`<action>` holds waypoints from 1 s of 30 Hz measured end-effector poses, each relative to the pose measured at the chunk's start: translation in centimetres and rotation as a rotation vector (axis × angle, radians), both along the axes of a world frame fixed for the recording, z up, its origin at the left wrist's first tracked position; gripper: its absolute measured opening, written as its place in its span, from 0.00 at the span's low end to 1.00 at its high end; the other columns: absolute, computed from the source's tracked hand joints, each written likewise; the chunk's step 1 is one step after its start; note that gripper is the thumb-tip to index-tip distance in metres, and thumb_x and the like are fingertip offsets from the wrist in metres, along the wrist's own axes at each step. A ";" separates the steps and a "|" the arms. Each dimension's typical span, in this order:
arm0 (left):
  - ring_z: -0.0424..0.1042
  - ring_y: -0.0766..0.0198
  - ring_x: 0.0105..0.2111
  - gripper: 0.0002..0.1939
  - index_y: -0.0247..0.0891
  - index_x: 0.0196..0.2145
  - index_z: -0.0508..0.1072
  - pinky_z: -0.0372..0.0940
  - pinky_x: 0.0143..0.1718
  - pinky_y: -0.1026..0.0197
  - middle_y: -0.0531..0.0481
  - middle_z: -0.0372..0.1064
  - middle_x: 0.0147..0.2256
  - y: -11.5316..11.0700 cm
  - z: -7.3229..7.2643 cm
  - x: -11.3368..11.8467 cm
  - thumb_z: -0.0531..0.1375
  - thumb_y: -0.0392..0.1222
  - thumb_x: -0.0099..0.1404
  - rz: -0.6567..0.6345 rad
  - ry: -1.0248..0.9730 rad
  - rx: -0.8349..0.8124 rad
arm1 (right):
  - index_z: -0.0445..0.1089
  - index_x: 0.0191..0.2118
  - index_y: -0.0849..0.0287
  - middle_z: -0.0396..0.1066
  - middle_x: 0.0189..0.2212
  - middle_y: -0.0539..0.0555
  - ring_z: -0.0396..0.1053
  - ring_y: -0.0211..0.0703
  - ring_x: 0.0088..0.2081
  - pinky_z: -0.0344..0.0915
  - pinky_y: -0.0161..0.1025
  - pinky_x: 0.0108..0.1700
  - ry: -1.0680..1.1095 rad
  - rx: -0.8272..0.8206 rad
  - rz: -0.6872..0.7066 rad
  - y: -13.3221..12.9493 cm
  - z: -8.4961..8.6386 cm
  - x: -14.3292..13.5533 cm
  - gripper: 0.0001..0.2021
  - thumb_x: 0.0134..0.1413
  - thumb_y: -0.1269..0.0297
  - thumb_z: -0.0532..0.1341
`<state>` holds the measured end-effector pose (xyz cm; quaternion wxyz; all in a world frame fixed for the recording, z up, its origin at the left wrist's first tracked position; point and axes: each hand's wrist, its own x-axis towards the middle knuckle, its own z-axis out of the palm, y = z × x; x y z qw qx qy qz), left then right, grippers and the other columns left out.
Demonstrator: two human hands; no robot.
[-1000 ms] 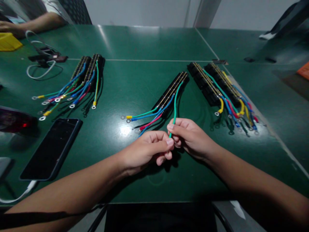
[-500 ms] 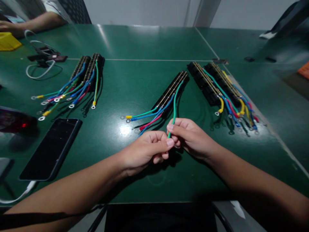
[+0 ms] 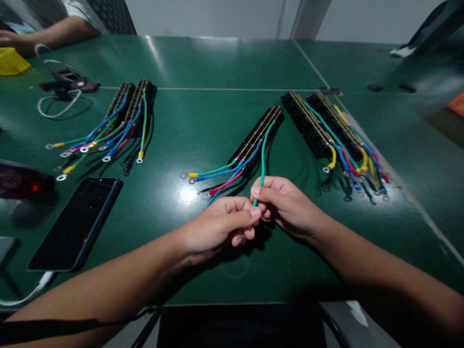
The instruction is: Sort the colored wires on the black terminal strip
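Note:
A green wire (image 3: pixel 263 154) runs down from the far end of a long black terminal block (image 3: pixel 255 137) lying slantwise on the table. My right hand (image 3: pixel 281 200) pinches this wire between thumb and fingers. Just below, my left hand (image 3: pixel 226 220) is closed on the wire's lower end, its thumb pressed on top; the tip is hidden by the fingers. Other wires leave the same block toward the left: a green one with a yellow-sleeved ring terminal (image 3: pixel 191 175), blue ones, and a red wire (image 3: pixel 226 184). One blue wire passes behind my left hand.
Two wired blocks (image 3: pixel 136 108) lie at the left and two more (image 3: pixel 326 123) at the right. A phone (image 3: pixel 76 224) with a white cable, a dark red object (image 3: pixel 23 180) and a cable bundle (image 3: pixel 67 84) are on the left. A co-worker's arm (image 3: pixel 58 36) rests at far left.
Hardly anything differs. Both hands keep their hold on the green wire, and its lower part has shifted very slightly to the right.

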<state>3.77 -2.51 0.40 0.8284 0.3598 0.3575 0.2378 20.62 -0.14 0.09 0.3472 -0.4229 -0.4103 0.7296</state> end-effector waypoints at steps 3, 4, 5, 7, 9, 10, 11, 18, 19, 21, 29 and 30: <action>0.56 0.78 0.18 0.15 0.32 0.32 0.69 0.48 0.18 0.72 0.55 0.64 0.23 0.0 0.1 0.0 0.65 0.48 0.62 0.001 0.012 -0.003 | 0.66 0.26 0.61 0.63 0.16 0.45 0.56 0.28 0.17 0.52 0.27 0.20 0.017 -0.015 -0.002 0.0 0.0 0.0 0.09 0.44 0.66 0.67; 0.56 0.78 0.18 0.15 0.32 0.32 0.69 0.48 0.18 0.72 0.55 0.65 0.23 0.0 0.1 0.0 0.65 0.48 0.61 0.001 0.015 -0.003 | 0.66 0.26 0.61 0.62 0.16 0.45 0.56 0.28 0.18 0.52 0.27 0.20 0.020 -0.015 -0.003 -0.1 0.0 0.0 0.09 0.44 0.66 0.67; 0.56 0.78 0.17 0.15 0.32 0.31 0.69 0.48 0.18 0.72 0.55 0.65 0.23 0.0 0.1 0.0 0.65 0.48 0.61 0.000 0.017 -0.003 | 0.66 0.26 0.61 0.62 0.16 0.45 0.56 0.28 0.18 0.52 0.27 0.20 0.021 -0.013 -0.002 -0.1 0.0 0.0 0.09 0.45 0.66 0.67; 0.56 0.78 0.17 0.15 0.33 0.32 0.69 0.48 0.18 0.72 0.55 0.65 0.23 0.0 0.0 0.0 0.65 0.49 0.61 0.003 0.019 -0.004 | 0.66 0.27 0.61 0.62 0.16 0.45 0.56 0.28 0.18 0.52 0.27 0.20 0.025 -0.003 0.001 -0.1 0.0 0.1 0.09 0.45 0.66 0.67; 0.56 0.78 0.17 0.15 0.33 0.32 0.69 0.48 0.18 0.72 0.55 0.65 0.23 0.0 0.0 0.0 0.65 0.49 0.61 0.004 0.020 -0.005 | 0.66 0.27 0.61 0.62 0.16 0.45 0.55 0.28 0.18 0.52 0.27 0.20 0.028 0.007 0.008 -0.1 -0.1 0.1 0.09 0.45 0.65 0.68; 0.56 0.78 0.17 0.15 0.33 0.32 0.69 0.48 0.18 0.72 0.55 0.65 0.23 0.0 0.0 0.0 0.64 0.49 0.61 0.004 0.020 -0.006 | 0.66 0.27 0.61 0.62 0.16 0.45 0.55 0.28 0.18 0.52 0.27 0.20 0.029 0.011 0.011 -0.1 -0.2 0.1 0.09 0.46 0.65 0.68; 0.56 0.78 0.17 0.15 0.33 0.32 0.68 0.48 0.18 0.72 0.55 0.65 0.22 0.0 0.0 0.0 0.64 0.48 0.62 0.003 0.019 -0.007 | 0.66 0.27 0.61 0.62 0.16 0.45 0.55 0.28 0.18 0.52 0.27 0.20 0.029 0.014 0.012 -0.1 -0.2 0.1 0.10 0.46 0.65 0.68; 0.56 0.77 0.18 0.14 0.33 0.32 0.67 0.49 0.18 0.73 0.54 0.64 0.23 0.0 0.0 0.0 0.63 0.47 0.63 -0.009 0.020 0.005 | 0.65 0.26 0.61 0.62 0.16 0.45 0.54 0.28 0.17 0.49 0.27 0.20 0.033 0.006 0.024 0.0 -0.2 0.1 0.10 0.46 0.65 0.67; 0.56 0.77 0.18 0.14 0.33 0.31 0.67 0.49 0.18 0.72 0.54 0.64 0.23 0.0 0.0 0.0 0.63 0.48 0.63 -0.012 0.022 0.011 | 0.65 0.26 0.61 0.61 0.16 0.45 0.53 0.28 0.17 0.49 0.27 0.19 0.034 0.006 0.024 0.0 -0.2 0.1 0.10 0.46 0.65 0.67; 0.55 0.78 0.18 0.15 0.33 0.31 0.67 0.49 0.18 0.72 0.55 0.64 0.23 0.0 0.0 0.1 0.64 0.49 0.62 -0.014 0.026 0.029 | 0.65 0.26 0.61 0.61 0.15 0.44 0.53 0.28 0.17 0.49 0.27 0.20 0.033 0.006 0.021 -0.1 -0.2 0.1 0.10 0.46 0.65 0.67; 0.53 0.79 0.17 0.17 0.33 0.27 0.65 0.46 0.17 0.74 0.57 0.62 0.20 -0.1 0.1 0.1 0.65 0.48 0.61 0.014 0.062 0.061 | 0.66 0.27 0.61 0.61 0.16 0.44 0.54 0.28 0.18 0.50 0.27 0.20 0.006 0.016 0.027 -0.1 0.0 0.1 0.11 0.46 0.63 0.68; 0.54 0.79 0.17 0.16 0.33 0.28 0.66 0.48 0.17 0.74 0.56 0.63 0.21 -0.1 0.1 0.1 0.65 0.48 0.61 0.008 0.046 0.046 | 0.66 0.27 0.61 0.61 0.16 0.44 0.55 0.28 0.18 0.51 0.27 0.20 0.004 0.021 0.028 -0.1 -0.1 0.1 0.11 0.46 0.63 0.68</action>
